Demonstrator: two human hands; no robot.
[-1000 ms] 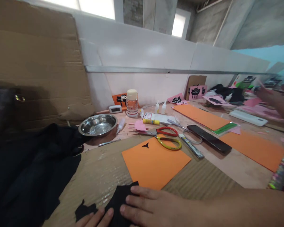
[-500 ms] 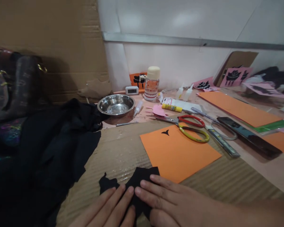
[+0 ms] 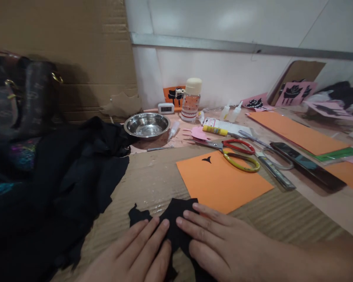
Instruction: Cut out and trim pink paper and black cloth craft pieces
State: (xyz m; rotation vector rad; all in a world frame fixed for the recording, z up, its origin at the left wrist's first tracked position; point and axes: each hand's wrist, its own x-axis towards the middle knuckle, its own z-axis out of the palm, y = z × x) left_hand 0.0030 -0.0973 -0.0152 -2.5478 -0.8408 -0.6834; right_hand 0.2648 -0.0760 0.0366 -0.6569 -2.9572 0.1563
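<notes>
In the head view, the left hand [image 3: 135, 254] and the right hand [image 3: 223, 246] are lying flat, fingers stretched out and close together. Both are pressing on a black paper cutout [image 3: 172, 215] at the near edge of the cardboard mat [image 3: 153, 180]. An orange sheet [image 3: 223, 182] is lying just beside the cutout at 1 o'clock, with scissors [image 3: 238, 154] resting at its far edge. Black cloth [image 3: 61, 188] is spreading at 9 o'clock, and a steel bowl [image 3: 147, 125] is sitting at 11 o'clock.

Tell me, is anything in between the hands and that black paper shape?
No, nothing visible. The left hand and right hand both lie flat and open, straight on the black paper cutout on the cardboard. The orange sheet lies just beyond it.
</notes>
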